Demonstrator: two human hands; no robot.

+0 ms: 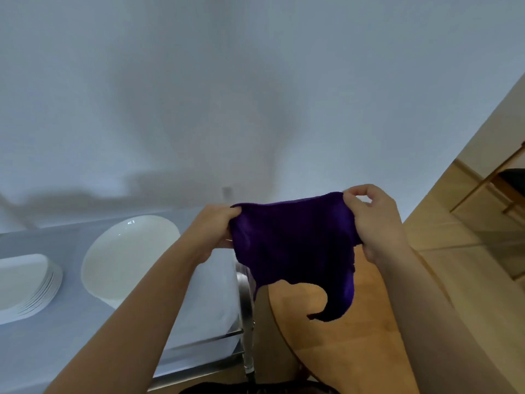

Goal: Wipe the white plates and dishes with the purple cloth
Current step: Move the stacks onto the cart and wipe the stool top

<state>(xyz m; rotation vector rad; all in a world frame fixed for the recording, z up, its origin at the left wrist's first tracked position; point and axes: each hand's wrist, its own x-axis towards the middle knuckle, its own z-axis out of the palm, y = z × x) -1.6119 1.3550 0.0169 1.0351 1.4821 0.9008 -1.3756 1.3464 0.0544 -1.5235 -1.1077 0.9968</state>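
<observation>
I have the purple cloth (292,245) stretched in the air between both hands, just right of centre; my left hand (211,231) pinches its edge at about nine o'clock of the cloth, fingers curled tight into the fabric; my right hand (372,220) grips the opposite edge at about three o'clock, thumb and fingers closed on it; the loose lower end hangs toward five o'clock, touching nothing. The large white plate (127,257) lies on the grey table (56,336) at about nine o'clock of the view, well apart from the cloth; a stack of white dishes (25,282) sits further left, partly cut off by the frame edge. By my reading the wiping has not begun; the cloth is only being spread out; every plate in view remains to be done, though I cannot tell whether any is already clean.
</observation>
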